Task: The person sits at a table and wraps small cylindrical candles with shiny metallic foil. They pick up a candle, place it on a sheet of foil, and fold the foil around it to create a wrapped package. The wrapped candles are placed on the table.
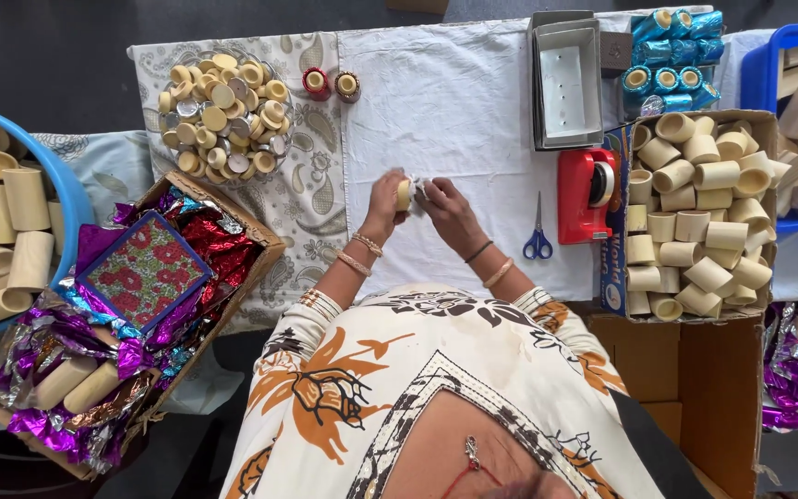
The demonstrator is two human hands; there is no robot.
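Observation:
Both my hands meet over the white cloth (454,102) at the table's middle. My left hand (385,199) grips a small cream cardboard tube (404,194) by its side. My right hand (445,205) presses a bit of silvery foil (420,188) against the tube's end. Bangles sit on both wrists.
A glass bowl (223,106) of cream caps and two red-wrapped tubes (317,83) stand at the back left. Blue scissors (538,242), a red tape dispenser (586,194), a grey tray (565,79), blue-wrapped tubes (674,60) and a box of cream tubes (699,212) are at the right. A box of coloured foil (140,305) is at the left.

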